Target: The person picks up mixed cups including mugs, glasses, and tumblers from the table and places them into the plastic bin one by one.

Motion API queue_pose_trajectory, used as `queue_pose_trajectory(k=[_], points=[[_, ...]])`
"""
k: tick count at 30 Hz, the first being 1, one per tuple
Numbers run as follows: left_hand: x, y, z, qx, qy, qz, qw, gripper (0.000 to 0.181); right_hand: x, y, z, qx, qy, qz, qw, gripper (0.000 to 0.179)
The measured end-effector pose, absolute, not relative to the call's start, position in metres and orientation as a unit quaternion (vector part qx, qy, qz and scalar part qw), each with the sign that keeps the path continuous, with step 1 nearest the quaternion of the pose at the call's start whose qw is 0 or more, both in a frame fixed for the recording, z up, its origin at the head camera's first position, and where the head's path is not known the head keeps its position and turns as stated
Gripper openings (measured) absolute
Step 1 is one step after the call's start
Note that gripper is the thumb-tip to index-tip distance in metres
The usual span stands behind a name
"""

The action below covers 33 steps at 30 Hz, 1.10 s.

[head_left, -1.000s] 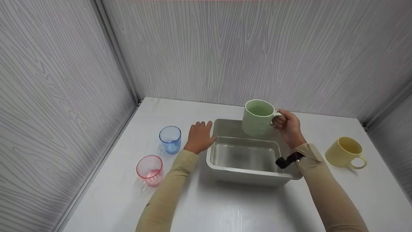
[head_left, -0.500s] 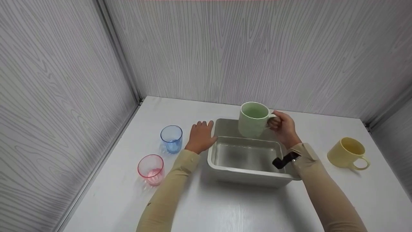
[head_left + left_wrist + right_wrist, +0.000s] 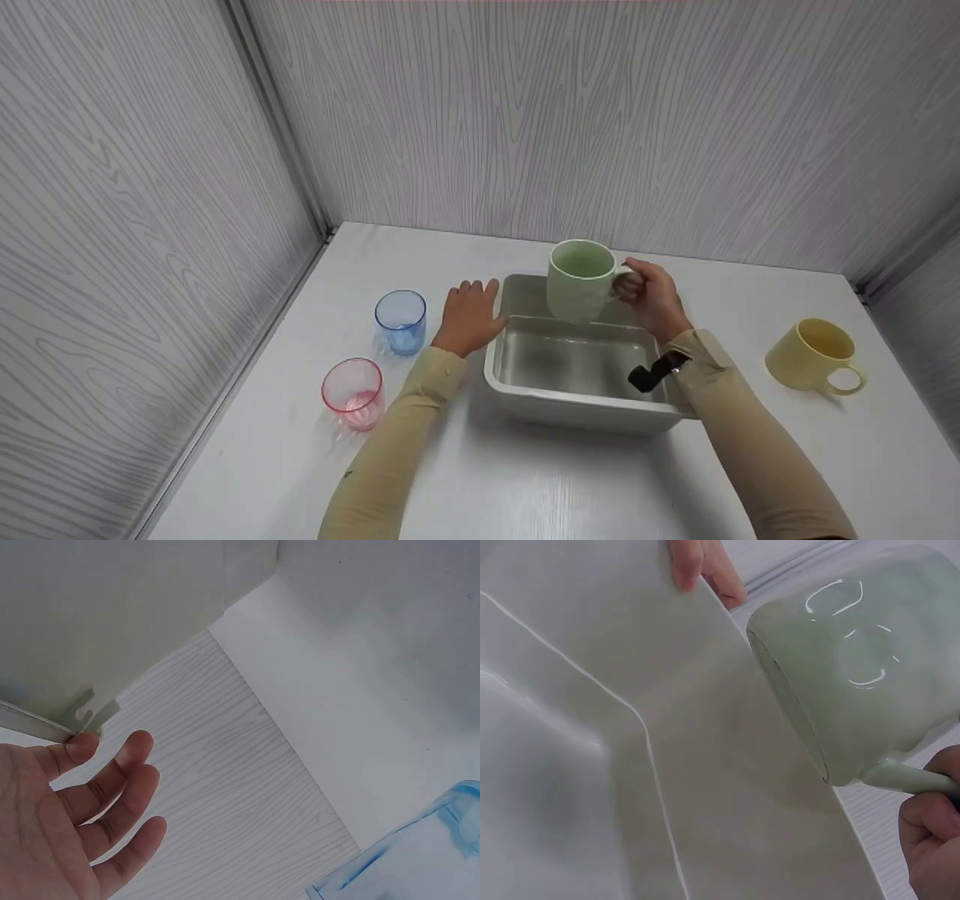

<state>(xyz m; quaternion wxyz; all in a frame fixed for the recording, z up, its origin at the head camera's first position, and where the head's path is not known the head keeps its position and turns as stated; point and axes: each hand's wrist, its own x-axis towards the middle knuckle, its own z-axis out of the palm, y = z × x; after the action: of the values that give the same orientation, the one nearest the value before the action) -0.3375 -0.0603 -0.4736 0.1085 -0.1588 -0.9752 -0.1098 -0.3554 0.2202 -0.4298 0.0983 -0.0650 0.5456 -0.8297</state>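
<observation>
A pale green mug (image 3: 579, 289) hangs upright over the back part of a grey rectangular basin (image 3: 585, 399). My right hand (image 3: 651, 301) grips the mug by its handle, on the mug's right side. The right wrist view shows the mug (image 3: 855, 667) near the basin's wall, with curled fingers (image 3: 930, 821) at the handle. At the basin's left rim is my left hand (image 3: 469, 319), fingers spread and the thumb touching the rim. In the left wrist view this hand (image 3: 82, 817) has its fingers loosely bent and apart, thumb tip at the basin's edge.
To the left on the white table (image 3: 517, 491) stand a blue glass (image 3: 402, 322) and a pink glass (image 3: 356, 397). A yellow mug (image 3: 806, 356) stands at the right, handle turned outward. Grey wood-grain panels (image 3: 525, 120) rise behind and at both sides.
My right hand has carried the green mug left and slightly down over the basin. The left hand stays at the rim, and the glasses and yellow mug stay put.
</observation>
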Motion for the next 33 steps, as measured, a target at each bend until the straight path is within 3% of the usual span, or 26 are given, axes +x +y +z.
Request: queue_pose_trajectory(k=[23, 33], points=[[-0.339, -0.066, -0.476, -0.151, -0.978, -0.092, 0.111, 0.05, -0.36, 0.208, -0.451, -0.154, 0.566, -0.797, 0.145, 0.041], [-0.337, -0.065, -0.474, -0.131, -0.981, -0.077, 0.118, 0.049, -0.359, 0.202, -0.46, -0.151, 0.58, -0.784, 0.16, 0.041]])
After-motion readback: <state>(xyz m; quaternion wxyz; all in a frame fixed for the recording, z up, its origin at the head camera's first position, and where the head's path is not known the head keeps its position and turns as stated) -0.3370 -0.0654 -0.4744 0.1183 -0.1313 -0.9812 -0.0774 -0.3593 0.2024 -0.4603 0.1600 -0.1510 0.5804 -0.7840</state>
